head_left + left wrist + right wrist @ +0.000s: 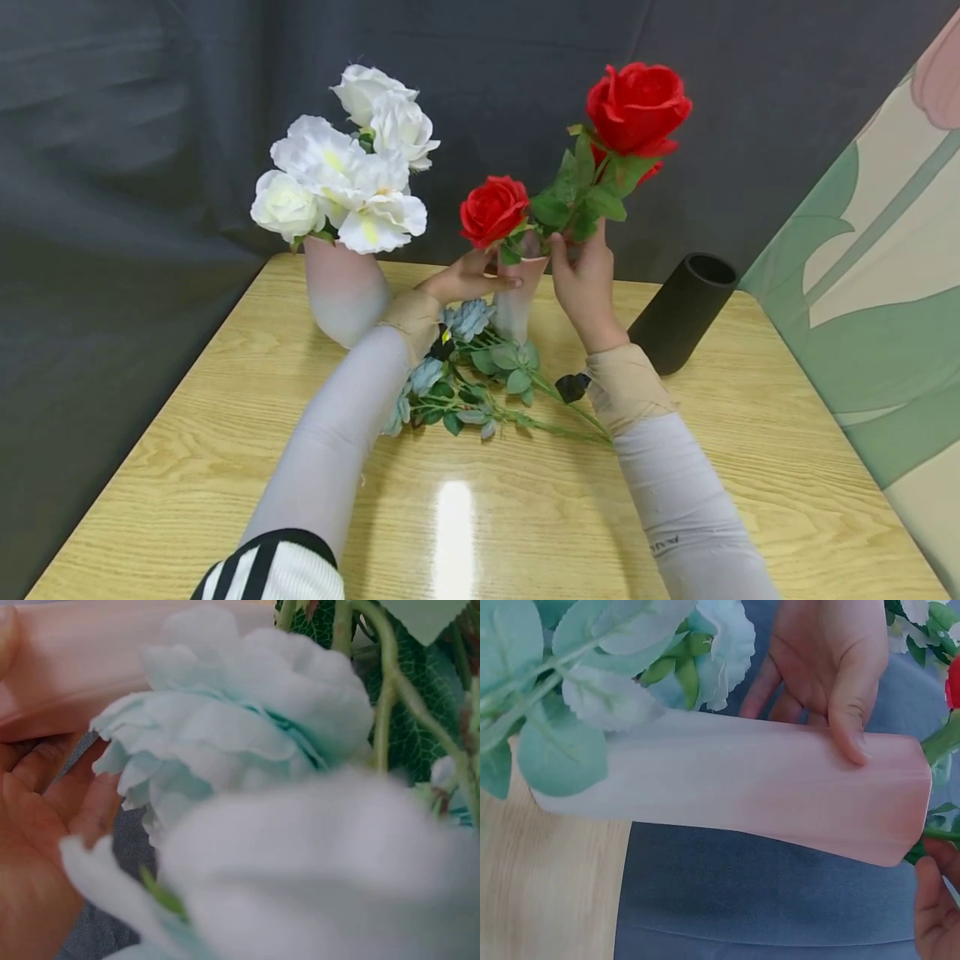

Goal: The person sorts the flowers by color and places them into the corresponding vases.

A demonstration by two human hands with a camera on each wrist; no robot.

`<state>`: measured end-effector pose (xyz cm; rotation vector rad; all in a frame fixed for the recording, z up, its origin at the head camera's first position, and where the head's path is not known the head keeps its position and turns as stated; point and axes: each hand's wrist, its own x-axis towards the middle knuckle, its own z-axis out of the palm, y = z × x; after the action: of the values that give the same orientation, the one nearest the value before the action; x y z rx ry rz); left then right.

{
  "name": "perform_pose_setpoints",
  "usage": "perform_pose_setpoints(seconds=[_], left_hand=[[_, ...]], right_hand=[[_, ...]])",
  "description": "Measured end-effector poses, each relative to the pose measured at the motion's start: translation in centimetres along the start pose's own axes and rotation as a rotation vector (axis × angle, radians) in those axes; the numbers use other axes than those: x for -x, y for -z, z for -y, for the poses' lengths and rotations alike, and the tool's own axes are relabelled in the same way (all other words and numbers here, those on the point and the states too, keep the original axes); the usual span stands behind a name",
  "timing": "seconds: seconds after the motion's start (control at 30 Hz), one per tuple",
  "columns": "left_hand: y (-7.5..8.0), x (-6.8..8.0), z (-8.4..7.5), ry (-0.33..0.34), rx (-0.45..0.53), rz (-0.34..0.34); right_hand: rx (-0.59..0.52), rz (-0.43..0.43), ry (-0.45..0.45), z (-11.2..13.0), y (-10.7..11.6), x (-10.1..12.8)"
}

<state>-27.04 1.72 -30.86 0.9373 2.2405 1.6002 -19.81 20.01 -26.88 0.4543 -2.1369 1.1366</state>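
Observation:
A slim pink-to-white vase (517,304) stands at the back middle of the table. My left hand (468,279) grips it just below the rim; its thumb (849,731) lies across the near side in the right wrist view. One red rose (493,210) leans left out of the mouth. At the right of the rim, my right hand (585,287) pinches the leafy stem of a taller large red rose (637,112). Another red bloom is mostly hidden behind it. Pale blue flowers (471,320) lie on the table below my hands and loom close in the left wrist view.
A rounded pink-and-white vase (345,287) full of white flowers (360,167) stands at the back left. On the right, a black cylindrical vase (682,312) stands near the dark backdrop. Long green stems (562,429) of the blue flowers reach toward my right forearm.

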Motion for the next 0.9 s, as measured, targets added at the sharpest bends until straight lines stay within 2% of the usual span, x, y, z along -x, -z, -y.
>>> perform_pose_setpoints(seconds=[0.17, 0.33, 0.4, 0.5, 0.6, 0.73, 0.9], left_hand=[[0.0, -0.2, 0.2, -0.085, 0.022, 0.006], [0.0, -0.1, 0.1, -0.107, 0.008, 0.023], [0.1, 0.0, 0.1, -0.1, 0.002, 0.027], [0.1, 0.2, 0.1, -0.096, 0.014, 0.031], [0.2, 0.1, 0.3, -0.104, 0.03, 0.03], [0.2, -0.1, 0.5, -0.144, 0.001, 0.017], [0.2, 0.0, 0.5, -0.108, -0.048, -0.003]], right_hand=[[0.078, 0.059, 0.014, -0.2, -0.1, -0.1], [0.166, 0.161, 0.02, -0.5, -0.4, 0.2], [0.157, 0.167, 0.08, -0.7, -0.6, 0.2], [0.082, 0.142, 0.178, -1.1, -0.8, 0.3], [0.006, 0.128, 0.219, -1.6, -0.8, 0.7], [-0.015, 0.16, 0.136, -2.2, -0.3, 1.8], [0.028, 0.278, -0.101, -3.3, 0.2, 4.0]])
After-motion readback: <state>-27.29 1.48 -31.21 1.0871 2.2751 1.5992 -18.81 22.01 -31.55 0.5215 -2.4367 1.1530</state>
